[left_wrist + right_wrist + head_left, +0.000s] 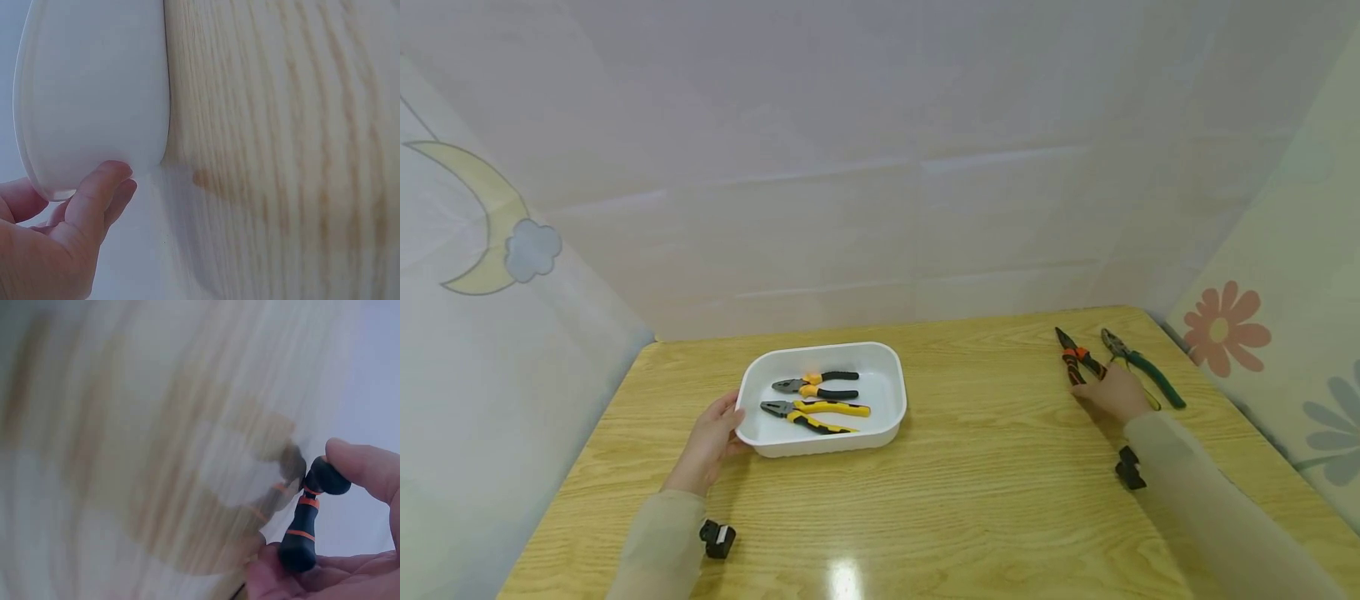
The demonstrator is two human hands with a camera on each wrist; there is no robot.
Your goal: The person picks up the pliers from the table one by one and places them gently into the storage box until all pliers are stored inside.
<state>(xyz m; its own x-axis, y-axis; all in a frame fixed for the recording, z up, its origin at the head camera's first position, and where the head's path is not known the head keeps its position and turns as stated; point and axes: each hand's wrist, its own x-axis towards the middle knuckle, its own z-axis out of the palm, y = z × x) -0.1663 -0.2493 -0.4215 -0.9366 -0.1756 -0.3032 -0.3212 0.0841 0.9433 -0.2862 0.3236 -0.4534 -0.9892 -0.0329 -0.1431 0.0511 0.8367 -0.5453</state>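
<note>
Yellow wood-grain bench point(977, 500) spans the lower frame: centre-left, the left grip point(711, 437) pinches an oblong white tray point(827, 447) holding two yellow-and-black pliers point(808, 389); far right, the right grip point(1116, 393) clasps orange-and-black pliers point(1071, 359) beside green-handled pliers point(1157, 379) near the bench's edge.

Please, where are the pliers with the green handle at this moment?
In the head view, the green-handled pliers lie at the right side of the wooden table, just right of the black-and-orange pliers that the right hand grips.
</note>
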